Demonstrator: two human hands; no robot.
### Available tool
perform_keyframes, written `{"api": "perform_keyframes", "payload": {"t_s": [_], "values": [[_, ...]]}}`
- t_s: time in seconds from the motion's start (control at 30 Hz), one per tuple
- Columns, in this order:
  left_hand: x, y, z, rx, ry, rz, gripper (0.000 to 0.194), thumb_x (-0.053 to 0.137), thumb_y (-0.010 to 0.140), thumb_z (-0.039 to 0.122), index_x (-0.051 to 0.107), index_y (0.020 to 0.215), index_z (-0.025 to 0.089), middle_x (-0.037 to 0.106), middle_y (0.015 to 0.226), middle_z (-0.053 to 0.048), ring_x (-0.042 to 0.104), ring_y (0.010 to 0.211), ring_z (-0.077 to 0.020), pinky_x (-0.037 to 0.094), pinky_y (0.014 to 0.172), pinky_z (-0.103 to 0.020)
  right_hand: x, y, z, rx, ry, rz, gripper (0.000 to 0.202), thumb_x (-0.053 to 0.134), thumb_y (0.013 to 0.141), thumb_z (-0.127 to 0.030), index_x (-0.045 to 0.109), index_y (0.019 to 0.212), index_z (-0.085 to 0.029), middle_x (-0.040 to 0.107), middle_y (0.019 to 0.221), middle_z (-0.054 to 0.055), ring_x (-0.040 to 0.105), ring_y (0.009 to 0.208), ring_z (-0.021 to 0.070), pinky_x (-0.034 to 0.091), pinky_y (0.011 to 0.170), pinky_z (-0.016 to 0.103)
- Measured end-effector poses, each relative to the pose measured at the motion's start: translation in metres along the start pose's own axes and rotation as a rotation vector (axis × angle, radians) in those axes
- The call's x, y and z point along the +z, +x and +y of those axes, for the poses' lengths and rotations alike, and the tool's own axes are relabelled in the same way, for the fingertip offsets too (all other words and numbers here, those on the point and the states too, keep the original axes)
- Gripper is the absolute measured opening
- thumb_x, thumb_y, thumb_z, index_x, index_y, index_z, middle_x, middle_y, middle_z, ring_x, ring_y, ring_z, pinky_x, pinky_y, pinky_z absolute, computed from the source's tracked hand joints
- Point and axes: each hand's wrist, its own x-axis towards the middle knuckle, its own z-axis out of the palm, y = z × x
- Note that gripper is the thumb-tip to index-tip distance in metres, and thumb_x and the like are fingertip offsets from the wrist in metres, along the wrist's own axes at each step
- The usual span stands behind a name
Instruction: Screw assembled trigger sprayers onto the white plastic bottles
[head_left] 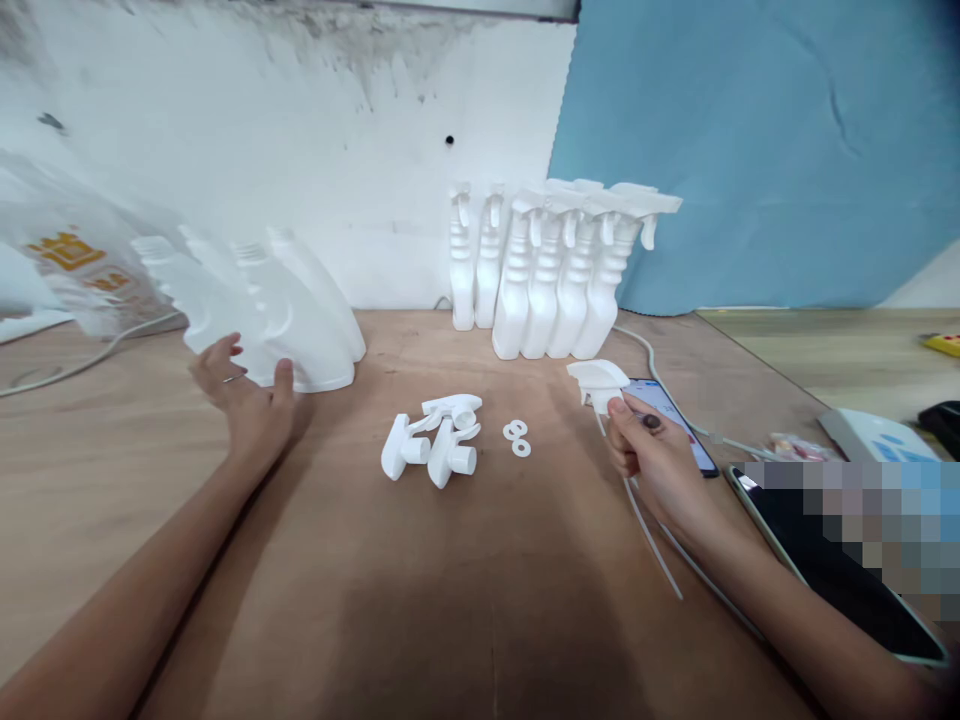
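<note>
My right hand point(656, 455) is closed round a white trigger spray head point(600, 380), whose thin dip tube point(652, 545) hangs down toward me. On the left, my left hand point(251, 400) is in front of a group of white bottles point(322, 345) without tops; its fingers and thumb are apart. Whether its fingertips touch the nearest bottle I cannot tell. Between my hands lie three white spray heads point(450, 455) in a small cluster, with no tubes visible on them. Three flat white washers point(521, 448) lie just right of them.
Several white spray bottles with trigger heads point(555, 290) stand at the back against the wall. A phone point(694, 440) lies behind my right hand and a dark tablet point(817, 560) beside my right forearm. White cables point(645, 345) run along the right. A plastic bag point(97, 260) sits far left.
</note>
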Motion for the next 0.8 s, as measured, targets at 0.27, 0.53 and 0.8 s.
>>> {"api": "perform_keyframes", "payload": {"t_s": [0.27, 0.53, 0.8], "values": [[0.0, -0.007, -0.003, 0.203, 0.064, -0.282, 0.024, 0.05, 0.096, 0.036, 0.064, 0.096, 0.016, 0.062, 0.09, -0.006, 0.057, 0.092, -0.0243, 0.043, 0.09, -0.037, -0.001, 0.001, 0.006, -0.093, -0.105, 0.046, 0.034, 0.07, 0.085, -0.053, 0.066, 0.098, -0.022, 0.049, 0.058, -0.004, 0.04, 0.051, 0.0117, 0.029, 0.045, 0.024], [0.003, -0.007, 0.002, 0.238, 0.092, -0.415, 0.03, 0.046, 0.095, 0.038, 0.065, 0.103, 0.015, 0.066, 0.104, -0.01, 0.06, 0.104, -0.0282, 0.043, 0.096, -0.039, -0.005, 0.009, 0.006, -0.238, -0.458, 0.072, 0.036, 0.061, 0.092, -0.051, 0.067, 0.114, -0.023, 0.071, 0.099, 0.005, 0.061, 0.088, 0.0217, 0.047, 0.08, 0.035], [0.008, -0.008, -0.002, 0.221, 0.09, -0.456, 0.035, 0.045, 0.094, 0.04, 0.064, 0.111, 0.017, 0.063, 0.113, -0.014, 0.059, 0.108, -0.0316, 0.044, 0.098, -0.043, -0.012, 0.014, 0.012, -0.311, -0.486, 0.123, 0.04, 0.06, 0.092, -0.05, 0.063, 0.123, -0.025, 0.066, 0.122, 0.007, 0.061, 0.107, 0.0257, 0.046, 0.094, 0.041]]}}
